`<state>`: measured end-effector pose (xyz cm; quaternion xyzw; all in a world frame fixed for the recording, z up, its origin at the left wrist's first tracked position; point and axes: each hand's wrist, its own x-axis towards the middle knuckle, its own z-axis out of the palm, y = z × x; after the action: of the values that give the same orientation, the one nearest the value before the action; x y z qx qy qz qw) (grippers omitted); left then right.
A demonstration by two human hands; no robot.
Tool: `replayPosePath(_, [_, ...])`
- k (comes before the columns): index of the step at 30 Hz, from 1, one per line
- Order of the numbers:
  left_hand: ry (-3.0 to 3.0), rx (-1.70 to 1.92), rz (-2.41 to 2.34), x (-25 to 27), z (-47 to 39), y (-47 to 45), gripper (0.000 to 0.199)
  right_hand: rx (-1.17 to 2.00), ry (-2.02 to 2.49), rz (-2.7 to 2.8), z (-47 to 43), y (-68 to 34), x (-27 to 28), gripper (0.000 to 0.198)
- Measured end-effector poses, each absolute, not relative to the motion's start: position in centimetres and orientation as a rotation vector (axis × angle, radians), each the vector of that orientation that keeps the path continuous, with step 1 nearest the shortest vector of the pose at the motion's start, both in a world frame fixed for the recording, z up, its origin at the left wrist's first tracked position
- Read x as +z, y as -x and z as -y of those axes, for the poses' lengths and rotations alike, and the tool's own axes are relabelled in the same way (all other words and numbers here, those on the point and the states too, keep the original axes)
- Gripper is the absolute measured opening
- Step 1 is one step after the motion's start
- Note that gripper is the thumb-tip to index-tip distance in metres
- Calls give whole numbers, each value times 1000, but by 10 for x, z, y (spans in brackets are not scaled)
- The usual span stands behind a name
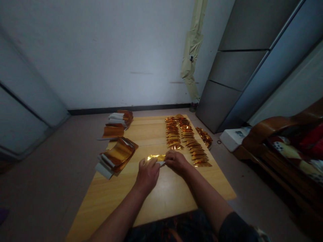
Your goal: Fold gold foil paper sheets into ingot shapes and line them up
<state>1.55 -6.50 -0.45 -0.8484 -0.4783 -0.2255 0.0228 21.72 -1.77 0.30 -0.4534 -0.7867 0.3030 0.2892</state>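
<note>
A sheet of gold foil paper (156, 157) with a pale underside lies between my two hands over the wooden table (164, 198). My left hand (148, 173) has its fingers closed on the sheet's left and near side. At the right end, my right hand (175, 162) pinches the same sheet; its fingertips are partly hidden. The near edge of the paper looks turned up, showing the pale side. Just beyond my right hand stand two rows of folded gold paper pieces (173, 132). To the left, a stack of flat gold foil sheets (118, 153) rests on the table.
More gold sheet stacks (113, 130) lie at the far left edge. A heap of folded gold pieces (204, 137) sits beyond the table's right edge. A grey refrigerator (227, 77), a white box (230, 139) and a carved wooden seat (267, 131) stand on the right.
</note>
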Motion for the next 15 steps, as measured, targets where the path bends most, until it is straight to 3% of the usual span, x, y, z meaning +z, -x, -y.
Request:
replayPosePath(7, [2719, -632, 1485, 1, 68, -8, 24, 739, 1501, 2279, 6, -210, 14, 13])
replayPosePath(15, [2762, -591, 1508, 4, 72, -7, 24, 846, 1354, 2313, 4, -222, 8, 21])
